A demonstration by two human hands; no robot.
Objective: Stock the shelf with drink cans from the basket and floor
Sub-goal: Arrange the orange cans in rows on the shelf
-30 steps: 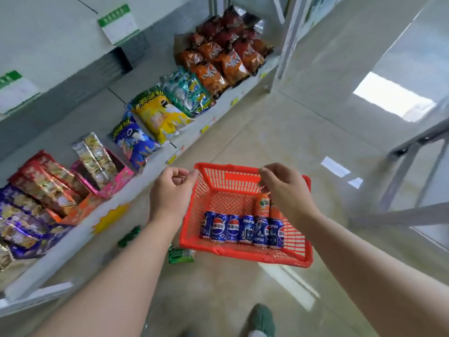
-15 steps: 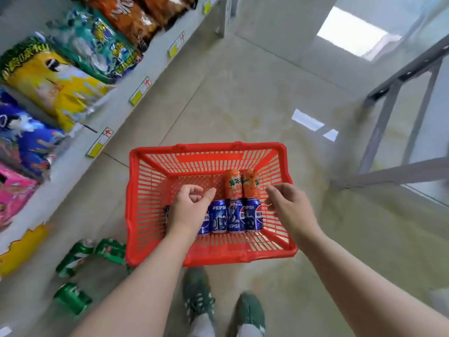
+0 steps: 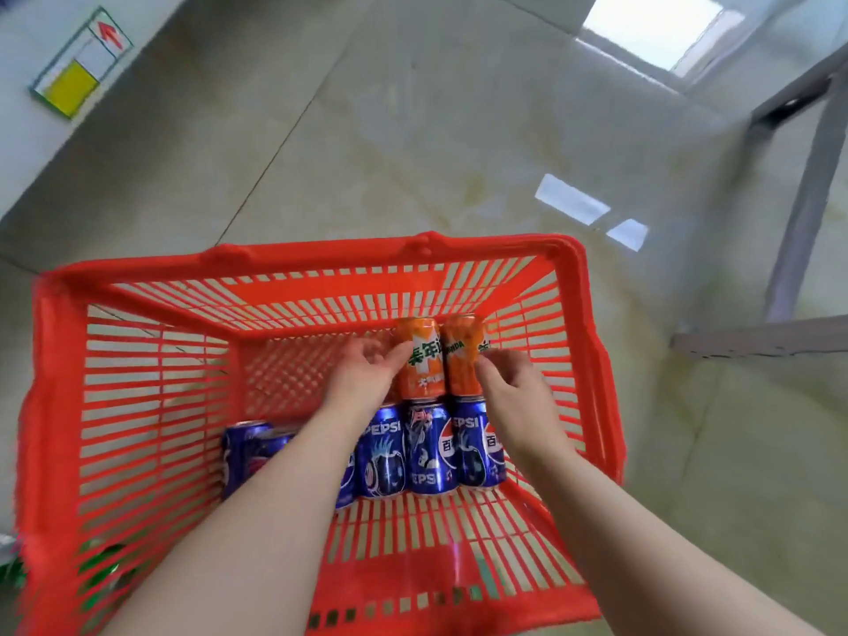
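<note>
Basket floor (image 3: 293,383): orange cans (image 3: 420,360) between hands (image 3: 362,378) (image 3: 514,397).

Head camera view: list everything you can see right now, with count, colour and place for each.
basket: one, red plastic, centre.
orange cans: two, orange, side by side at the basket's far right.
blue Pepsi cans: at least five, blue, row nearer than the orange pair; the left forearm hides part.
green cans: count unclear, green, on the floor beyond the basket's left wall.
price label: one, yellow and white with a red arrow, upper left.
metal frame: one, grey, right.
floor: beige tiles.
left hand: one, touches the left orange can.
right hand: one, fingertips on the right orange can.
</note>
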